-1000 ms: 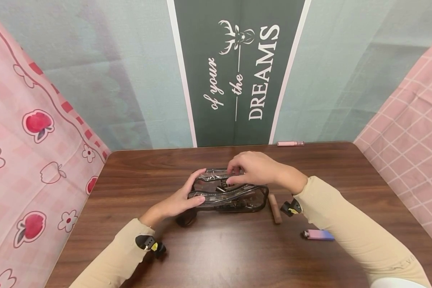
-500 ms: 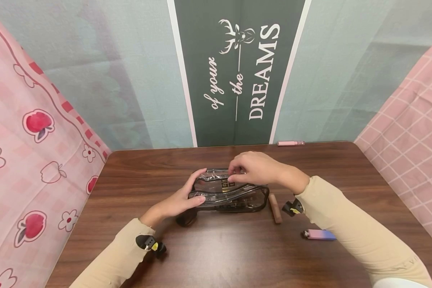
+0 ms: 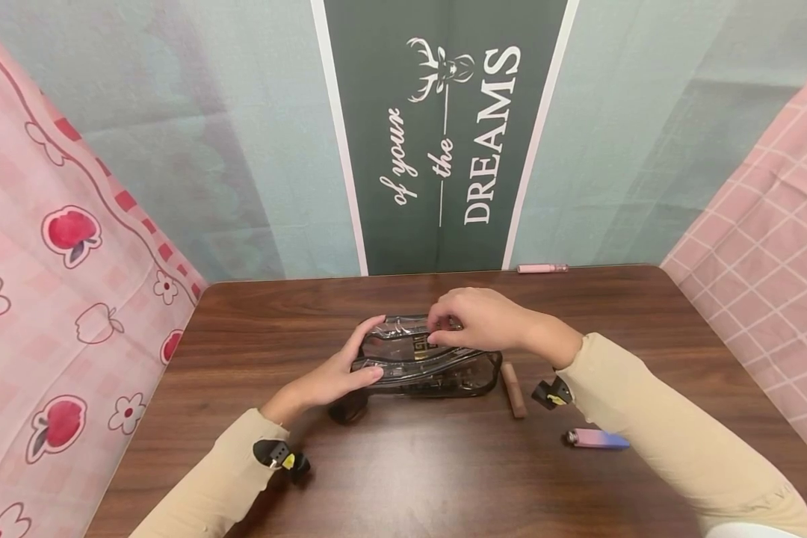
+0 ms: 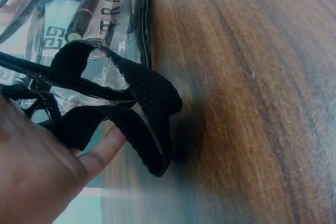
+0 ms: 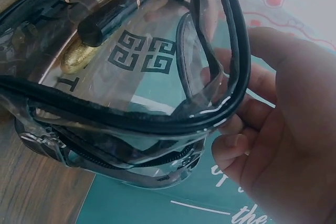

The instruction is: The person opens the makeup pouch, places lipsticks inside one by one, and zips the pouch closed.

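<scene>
A clear cosmetic bag [image 3: 444, 376] with black piping lies on the table, its mouth spread. My left hand [image 3: 329, 376] grips its left end, thumb over the near edge and fingers along the far one. Beside that hand, a black strap loop [image 4: 152, 95] sticks out from the bag. Over the mouth at the right is my right hand [image 3: 480, 321], fingers bent and nothing seen between them; some of the fingers show through the plastic in the right wrist view. Inside lie a black tube [image 5: 107, 19] and a gold-coloured piece [image 5: 76, 57].
Just right of the bag is a brown tube [image 3: 513, 390]. A pink-and-blue tube [image 3: 595, 438] lies nearer, by the right sleeve. At the far table edge is a pink tube [image 3: 541, 268]. Printed cloths hang around the wooden table [image 3: 403, 478].
A dark, light-tipped piece seen below the right fingers has gone from view, and the bag's gold print shows there. My right hand has shifted slightly right and nearer. The left stays put.
</scene>
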